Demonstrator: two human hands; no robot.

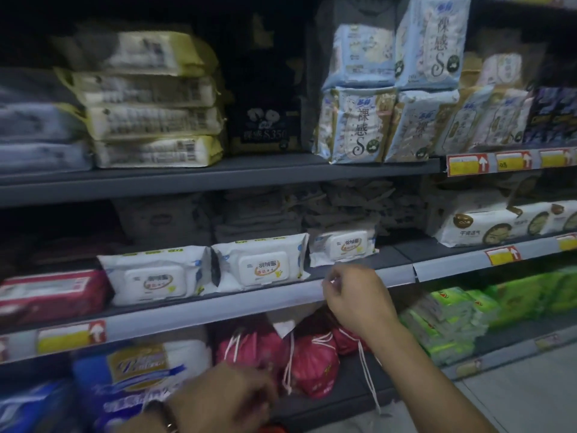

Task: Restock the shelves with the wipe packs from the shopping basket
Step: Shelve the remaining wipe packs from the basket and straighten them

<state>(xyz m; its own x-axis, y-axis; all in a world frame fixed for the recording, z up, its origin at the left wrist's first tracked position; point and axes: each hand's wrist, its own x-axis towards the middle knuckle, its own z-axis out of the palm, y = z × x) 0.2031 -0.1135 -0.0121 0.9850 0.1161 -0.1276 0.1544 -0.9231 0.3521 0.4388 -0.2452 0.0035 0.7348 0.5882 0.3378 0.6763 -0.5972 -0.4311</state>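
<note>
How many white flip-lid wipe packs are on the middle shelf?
3: left wipe pack, middle wipe pack beside it, right wipe pack further back. More may hide in shadow behind.

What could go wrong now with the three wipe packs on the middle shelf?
1. The middle wipe pack leans right at the shelf's front edge. The right hand is close to its corner, and a careless move might knock it off.
2. The left wipe pack sits tight against it, so pushing one would probably shift both.
</note>
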